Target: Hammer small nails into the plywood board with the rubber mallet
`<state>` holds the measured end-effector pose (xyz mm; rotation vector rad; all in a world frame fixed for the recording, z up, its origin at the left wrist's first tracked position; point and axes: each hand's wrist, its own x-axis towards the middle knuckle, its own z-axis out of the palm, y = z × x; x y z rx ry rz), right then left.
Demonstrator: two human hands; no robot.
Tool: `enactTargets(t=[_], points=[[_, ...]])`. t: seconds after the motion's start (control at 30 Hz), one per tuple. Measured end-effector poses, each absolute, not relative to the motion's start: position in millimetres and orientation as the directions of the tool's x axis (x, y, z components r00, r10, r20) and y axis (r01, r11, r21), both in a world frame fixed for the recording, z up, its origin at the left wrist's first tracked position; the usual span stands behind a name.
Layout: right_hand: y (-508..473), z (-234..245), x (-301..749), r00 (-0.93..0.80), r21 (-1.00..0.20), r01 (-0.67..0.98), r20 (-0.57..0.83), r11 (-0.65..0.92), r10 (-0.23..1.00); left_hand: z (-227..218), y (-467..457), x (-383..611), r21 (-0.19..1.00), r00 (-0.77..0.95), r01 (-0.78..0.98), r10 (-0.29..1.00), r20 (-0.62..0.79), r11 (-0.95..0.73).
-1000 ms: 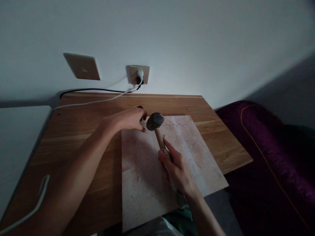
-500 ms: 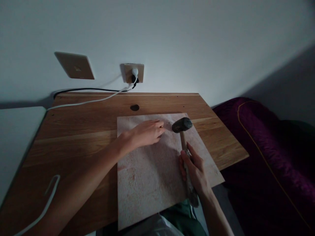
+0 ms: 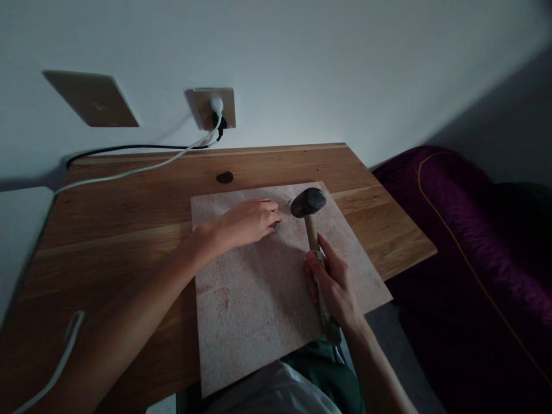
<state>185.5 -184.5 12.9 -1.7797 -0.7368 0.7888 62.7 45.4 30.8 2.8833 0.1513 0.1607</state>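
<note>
A pale plywood board (image 3: 254, 299) lies on a wooden table (image 3: 112, 230), its near edge hanging over the table's front. My right hand (image 3: 332, 287) is wrapped round the wooden handle of a hammer (image 3: 307, 202), whose dark head hovers over the board's far right part. My left hand (image 3: 250, 221) rests on the board just left of the hammer head. Its fingers are pinched together at the tips on something too small to make out.
A small dark spot (image 3: 225, 177) marks the table behind the board. White and black cables (image 3: 129, 169) run from a wall socket (image 3: 214, 108) along the table's back edge. Another white cable (image 3: 60, 362) loops at the front left. A dark purple cushioned seat (image 3: 466, 253) stands to the right.
My left hand moved from the table behind the board onto the board, beside the hammer head. The hammer shifted right, then slightly back left. The view tilted, so everything sits a little lower left.
</note>
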Motion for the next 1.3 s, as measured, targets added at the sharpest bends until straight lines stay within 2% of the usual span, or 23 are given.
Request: enactTargets(t=[0.43, 0.63, 0.87, 1.13, 1.3], points=[[-184.0, 16.8, 184.3, 0.606, -0.942, 0.11, -0.188, -0.316, 0.773, 36.6, 47.3, 61.9, 0.291, 0.984, 0.121, 0.153, 0.091, -0.949], [-185.3, 13.6, 185.5, 0.604, -0.94, 0.13, -0.177, -0.315, 0.777, 34.1, 49.7, 61.0, 0.357, 0.983, 0.1, 0.147, 0.108, -0.929], [-184.9, 13.2, 186.3, 0.595, -0.94, 0.149, -0.163, -0.307, 0.787, 37.6, 48.6, 60.5, 0.371, 0.986, 0.13, 0.16, 0.052, -0.919], [-185.5, 11.3, 187.4, 0.592, -0.941, 0.143, -0.166, -0.306, 0.788, 32.7, 48.4, 61.2, 0.408, 0.987, 0.102, 0.143, 0.07, -0.907], [-185.8, 10.7, 186.8, 0.594, -0.942, 0.138, -0.169, -0.307, 0.786, 36.1, 44.4, 61.6, 0.413, 0.988, 0.124, 0.152, 0.035, -0.902]])
